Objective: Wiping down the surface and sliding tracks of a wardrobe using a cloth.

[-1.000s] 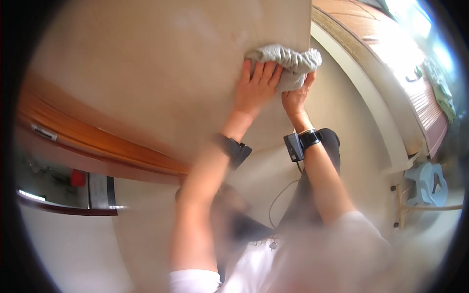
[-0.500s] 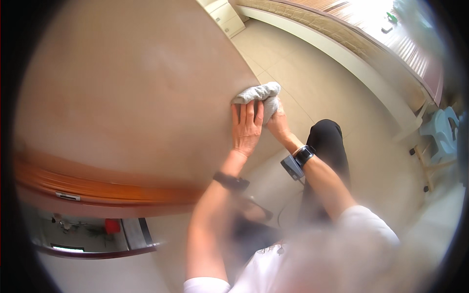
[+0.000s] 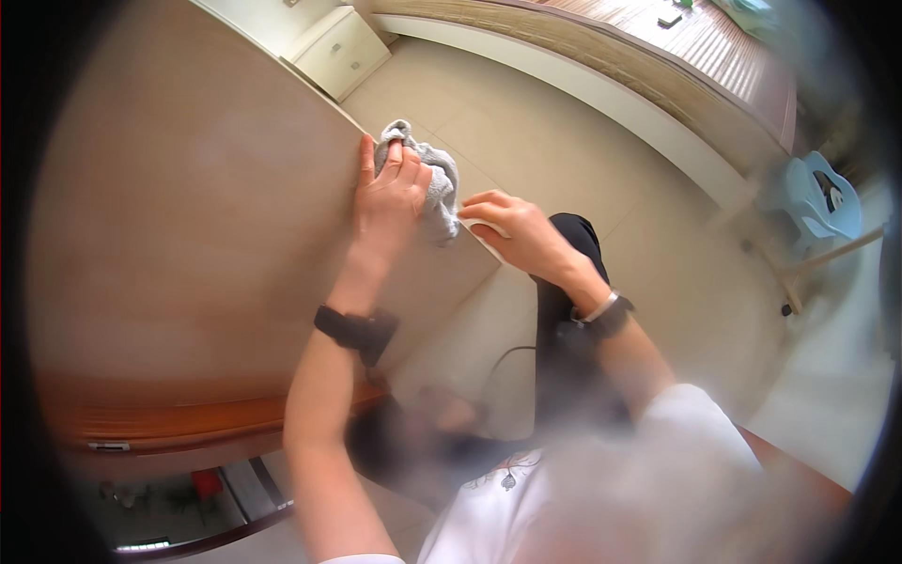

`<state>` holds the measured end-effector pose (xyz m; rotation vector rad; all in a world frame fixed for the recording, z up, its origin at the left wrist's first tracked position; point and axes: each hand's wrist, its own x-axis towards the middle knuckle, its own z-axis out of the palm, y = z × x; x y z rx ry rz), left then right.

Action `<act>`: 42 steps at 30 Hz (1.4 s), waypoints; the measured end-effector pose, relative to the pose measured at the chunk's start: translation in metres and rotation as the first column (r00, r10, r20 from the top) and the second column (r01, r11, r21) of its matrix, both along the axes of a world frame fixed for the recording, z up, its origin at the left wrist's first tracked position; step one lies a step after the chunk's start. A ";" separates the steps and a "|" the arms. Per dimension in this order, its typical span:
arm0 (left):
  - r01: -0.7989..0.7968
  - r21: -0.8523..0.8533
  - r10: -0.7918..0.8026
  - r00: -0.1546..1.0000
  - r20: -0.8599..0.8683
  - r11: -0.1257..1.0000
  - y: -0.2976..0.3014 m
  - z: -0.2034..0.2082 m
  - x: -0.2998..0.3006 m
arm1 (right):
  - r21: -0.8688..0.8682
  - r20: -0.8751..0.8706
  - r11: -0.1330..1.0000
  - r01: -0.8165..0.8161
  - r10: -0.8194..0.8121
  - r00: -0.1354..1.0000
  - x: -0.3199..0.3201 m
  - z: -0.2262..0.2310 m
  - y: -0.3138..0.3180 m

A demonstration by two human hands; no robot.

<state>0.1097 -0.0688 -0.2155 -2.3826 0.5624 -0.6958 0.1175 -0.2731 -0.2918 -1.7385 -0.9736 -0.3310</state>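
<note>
Upper centre: the left hand (image 3: 387,193) presses a crumpled grey cloth (image 3: 434,183) onto the beige counter (image 3: 188,216) edge — fingers spread. The right hand (image 3: 515,233), loosely curled, grips that edge just beside. Counter looks clean; wiping apparently ongoing.

No packages, signs or screens can be made out. One possible label: a small, pale, oblong tag (image 3: 109,446) on the front of the reddish-brown wooden edge (image 3: 188,428) at lower left, too small to tell more. One unclear item: a small dark flat object (image 3: 670,19) lying on the slatted brown surface (image 3: 714,47) at the top right, too blurred to say whether it is a screen.
</note>
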 end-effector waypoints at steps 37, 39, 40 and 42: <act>-0.254 0.285 0.341 0.886 -0.315 0.924 -0.010 -0.037 0.027 | -0.425 -0.817 0.774 -0.470 -0.552 -0.169 -0.249 -0.287 -0.313; -0.275 0.239 0.351 0.850 -0.392 0.931 -0.013 -0.053 0.024 | -0.404 -0.812 0.794 -0.454 -0.540 -0.222 -0.266 -0.278 -0.308; -0.276 0.239 0.349 0.866 -0.358 0.931 -0.014 -0.070 0.022 | -0.403 -0.799 0.800 -0.444 -0.545 -0.256 -0.280 -0.274 -0.304; -0.233 0.278 0.317 0.896 -0.310 0.932 -0.026 -0.105 0.022 | -0.323 -0.819 0.831 -0.453 -0.485 -0.306 -0.318 -0.299 -0.275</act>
